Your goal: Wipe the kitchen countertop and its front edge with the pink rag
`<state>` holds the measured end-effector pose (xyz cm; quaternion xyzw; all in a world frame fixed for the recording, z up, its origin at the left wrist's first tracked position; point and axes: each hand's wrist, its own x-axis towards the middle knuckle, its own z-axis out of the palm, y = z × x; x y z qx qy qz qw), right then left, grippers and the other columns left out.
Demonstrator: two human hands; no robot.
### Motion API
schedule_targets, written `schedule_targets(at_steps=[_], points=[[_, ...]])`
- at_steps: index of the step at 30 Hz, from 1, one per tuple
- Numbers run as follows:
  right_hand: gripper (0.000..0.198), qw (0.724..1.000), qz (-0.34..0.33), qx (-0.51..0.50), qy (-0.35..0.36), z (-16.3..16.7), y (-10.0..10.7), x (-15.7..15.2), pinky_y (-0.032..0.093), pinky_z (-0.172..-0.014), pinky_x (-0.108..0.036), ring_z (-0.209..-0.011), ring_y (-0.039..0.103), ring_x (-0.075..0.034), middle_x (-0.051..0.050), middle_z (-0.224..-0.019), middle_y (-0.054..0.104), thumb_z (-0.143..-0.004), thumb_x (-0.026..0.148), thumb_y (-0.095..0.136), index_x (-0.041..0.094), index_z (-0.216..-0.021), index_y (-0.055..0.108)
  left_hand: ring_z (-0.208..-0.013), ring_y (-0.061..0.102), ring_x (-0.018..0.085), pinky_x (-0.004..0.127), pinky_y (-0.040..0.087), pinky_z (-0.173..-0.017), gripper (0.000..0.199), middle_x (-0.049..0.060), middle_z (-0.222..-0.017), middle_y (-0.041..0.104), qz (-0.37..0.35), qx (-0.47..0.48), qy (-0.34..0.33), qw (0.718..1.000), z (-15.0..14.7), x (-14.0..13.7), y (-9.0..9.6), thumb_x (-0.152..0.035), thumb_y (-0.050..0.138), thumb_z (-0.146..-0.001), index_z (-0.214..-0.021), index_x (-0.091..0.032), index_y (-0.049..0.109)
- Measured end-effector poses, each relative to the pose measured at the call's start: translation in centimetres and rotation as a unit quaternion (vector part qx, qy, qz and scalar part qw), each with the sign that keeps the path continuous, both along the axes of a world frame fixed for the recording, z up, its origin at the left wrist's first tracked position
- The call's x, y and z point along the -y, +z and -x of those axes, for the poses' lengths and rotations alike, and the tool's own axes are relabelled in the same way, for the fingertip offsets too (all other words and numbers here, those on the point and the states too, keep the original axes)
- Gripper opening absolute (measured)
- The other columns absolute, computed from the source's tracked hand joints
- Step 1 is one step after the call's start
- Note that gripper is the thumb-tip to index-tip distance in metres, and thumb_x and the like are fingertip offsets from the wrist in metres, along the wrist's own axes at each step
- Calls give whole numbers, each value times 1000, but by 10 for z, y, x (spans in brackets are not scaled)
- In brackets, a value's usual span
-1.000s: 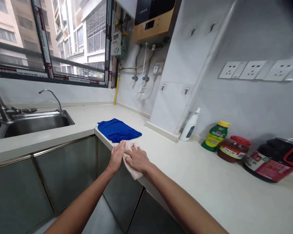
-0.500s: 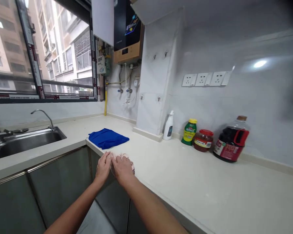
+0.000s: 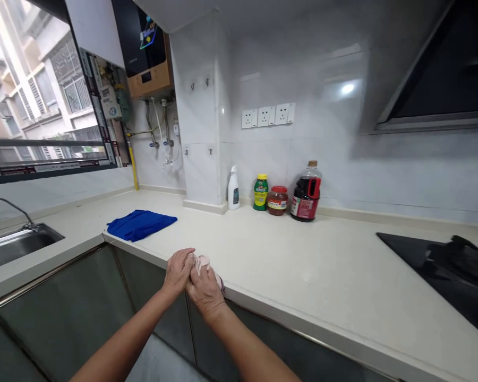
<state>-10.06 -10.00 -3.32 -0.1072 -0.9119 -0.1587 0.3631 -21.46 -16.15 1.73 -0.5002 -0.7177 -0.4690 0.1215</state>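
Note:
A small, crumpled pale pink cloth [image 3: 201, 261] with a dark stripe near one end is bunched up at the front edge of the worktop. My right hand [image 3: 205, 289] curls its fingers over the cloth from the near side. Pressed against its left end is my left hand [image 3: 178, 268], fingers bent and held together, close beside the right. Part of the cloth is hidden under both hands. To the left, a blue cloth [image 3: 141, 225] lies spread at the worktop's inner corner, apart from my hands.
Along the back wall stand a white spray bottle [image 3: 233, 190], a green bottle with a yellow cap [image 3: 260, 193], a red-lidded jar [image 3: 278, 201] and a large dark sauce jug [image 3: 305, 196]. A black gas hob [image 3: 416, 260] is at right, a steel sink [image 3: 24, 245] at left.
The view has turned right, bringing the hob and range hood into sight. My hands and the pink cloth have shifted right along the worktop edge, away from the blue cloth.

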Motion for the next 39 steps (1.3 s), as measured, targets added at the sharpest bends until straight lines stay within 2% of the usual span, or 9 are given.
schedule_targets(at_steps=[9,12,16,20,25,27,30,35,39], points=[[33,972,-171,-153,-51,-164,-5,-43,45,-91,-46,-108,60,-28,-8,-126,65,-99,20,53,30,-128,62,-109,68,23,45,50,-102,43,8,-111,76,34,-80,-138,987,-128,-41,-3,-43,37,-102,-110,-22,73],[35,973,-161,-143,-79,-227,-3,-55,44,-92,-44,-111,58,-28,-7,-127,64,-96,20,57,32,-128,63,-111,67,23,43,51,-102,41,8,-116,75,43,-136,-217,966,-175,-55,-4,-43,38,-104,-118,-23,71],[53,986,-88,-54,-128,-320,-7,-73,45,-88,-43,-104,58,-28,-6,-132,62,-85,21,69,37,-135,59,-128,60,25,47,46,-108,40,11,-135,67,56,-263,-312,911,-219,-70,-8,-39,42,-104,-137,-24,61],[78,980,-3,8,-197,-419,-17,-97,46,-90,-46,-111,55,-32,-10,-136,58,-69,23,81,33,-141,55,-133,55,31,55,43,-108,38,13,-143,61,75,-305,-282,906,-224,-76,-12,-39,49,-102,-134,-25,63],[75,964,3,3,-264,-505,-28,-118,44,-96,-48,-117,52,-33,-11,-135,57,-69,22,79,28,-139,55,-127,59,30,51,45,-106,34,11,-135,67,65,-290,-222,928,-175,-81,-3,-46,48,-100,-115,-28,72],[73,956,1,-7,-294,-510,-29,-117,43,-99,-49,-118,51,-34,-11,-135,57,-68,22,79,28,-137,56,-125,60,30,49,45,-105,34,11,-131,69,66,-291,-185,936,-151,-84,4,-46,47,-100,-106,-28,75],[73,941,9,-45,-334,-483,-27,-105,39,-103,-53,-120,49,-37,-12,-133,56,-66,26,85,26,-133,58,-128,58,33,53,43,-106,36,12,-131,69,88,-269,-133,950,-126,-92,12,-48,46,-97,-102,-28,76],[83,953,25,-60,-296,-377,-26,-81,37,-102,-56,-117,49,-37,-8,-134,57,-60,43,93,33,-134,57,-133,55,31,50,44,-106,44,10,-137,66,178,-188,-113,959,-116,-107,12,-54,46,-92,-116,-28,73],[79,963,1,-76,-257,-298,-28,-74,42,-98,-54,-115,51,-35,-6,-135,57,-71,56,84,38,-141,50,-135,53,30,48,45,-104,50,9,-140,65,209,-218,-118,946,-108,-114,7,-53,44,-90,-126,-29,70]])
